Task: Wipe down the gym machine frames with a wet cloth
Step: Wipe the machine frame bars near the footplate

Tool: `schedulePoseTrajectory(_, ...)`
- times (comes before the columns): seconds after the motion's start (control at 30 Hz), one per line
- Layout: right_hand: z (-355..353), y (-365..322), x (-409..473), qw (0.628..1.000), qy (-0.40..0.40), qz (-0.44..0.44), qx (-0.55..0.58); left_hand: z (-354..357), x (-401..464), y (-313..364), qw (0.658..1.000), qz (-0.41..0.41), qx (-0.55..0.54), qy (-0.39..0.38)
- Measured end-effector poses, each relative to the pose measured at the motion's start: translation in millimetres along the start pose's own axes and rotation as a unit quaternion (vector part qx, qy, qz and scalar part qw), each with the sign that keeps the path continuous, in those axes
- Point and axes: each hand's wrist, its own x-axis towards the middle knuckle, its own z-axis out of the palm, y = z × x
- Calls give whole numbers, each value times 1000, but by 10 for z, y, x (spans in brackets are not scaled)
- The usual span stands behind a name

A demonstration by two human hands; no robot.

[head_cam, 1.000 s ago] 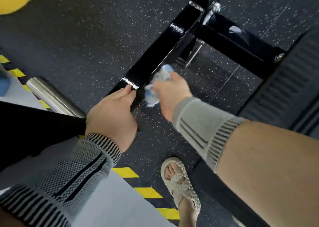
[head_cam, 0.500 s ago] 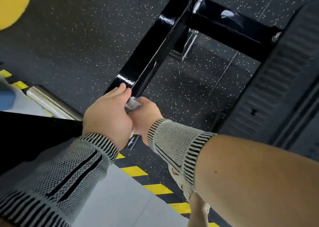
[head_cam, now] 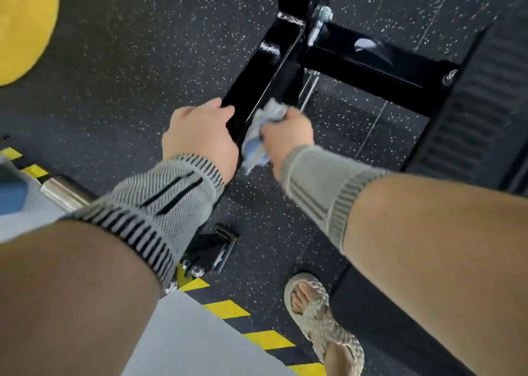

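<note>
Since half a second ago both hands have slid further up the glossy black square-tube machine frame (head_cam: 265,61). The left hand (head_cam: 200,135) curls over the bar's left edge; the right hand (head_cam: 288,138) grips a crumpled pale blue-grey wet cloth (head_cam: 257,135) against its right face. Bare speckled black rubber floor (head_cam: 143,61) lies open on both sides; a crossbar (head_cam: 371,66) branches right ahead.

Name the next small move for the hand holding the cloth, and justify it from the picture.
Probably slide the cloth farther up the black frame bar toward the bolted joint: the right hand presses it against the bar's near end while the left hand steadies the bar.
</note>
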Motion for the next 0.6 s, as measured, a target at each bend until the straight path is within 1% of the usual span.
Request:
schedulePoseTrajectory(0.03,-67,-77,86,1000,21,-18,-14,4,105,7,1000,9,5,2)
schedulePoseTrajectory(0.07,-76,-110,69,997,42,-37,-51,6,195,8,1000,19,18,1)
schedulePoseTrajectory(0.1,-34,-57,2,996,32,-56,-62,11,255,1,999,28,33,-2)
schedulePoseTrajectory(0.13,17,23,-67,997,-2,-51,-53,9,296,-5,998,40,50,-4)
schedulePoseTrajectory(0.2,58,175,-199,995,-68,-9,-70,-3,332,-19,995,64,81,-10)
schedulePoseTrajectory(0.23,2,200,-168,995,-65,3,-77,-20,333,-19,994,70,87,-13)
schedulePoseTrajectory(0.27,-78,189,-101,996,-46,15,-71,-37,321,-20,993,70,91,-15)
schedulePoseTrajectory(0.33,-237,61,35,998,51,25,-12,-60,300,-7,992,69,108,-20)
schedulePoseTrajectory(0.37,-282,-2,65,997,76,21,13,-74,294,14,990,70,118,-25)
schedulePoseTrajectory(0.4,-270,-60,59,998,55,16,40,-88,295,29,989,74,124,-29)
schedulePoseTrajectory(0.47,-93,-63,-114,997,-41,22,65,-119,305,30,986,86,135,-35)
schedulePoseTrajectory(0.5,4,-13,-240,995,-81,29,58,-132,319,15,984,97,144,-37)
schedulePoseTrajectory(0.53,61,35,-345,994,-100,28,35,-142,334,-5,981,110,154,-38)
schedulePoseTrajectory(0.6,38,57,-287,996,-86,7,-4,-154,353,-34,976,137,164,-46)
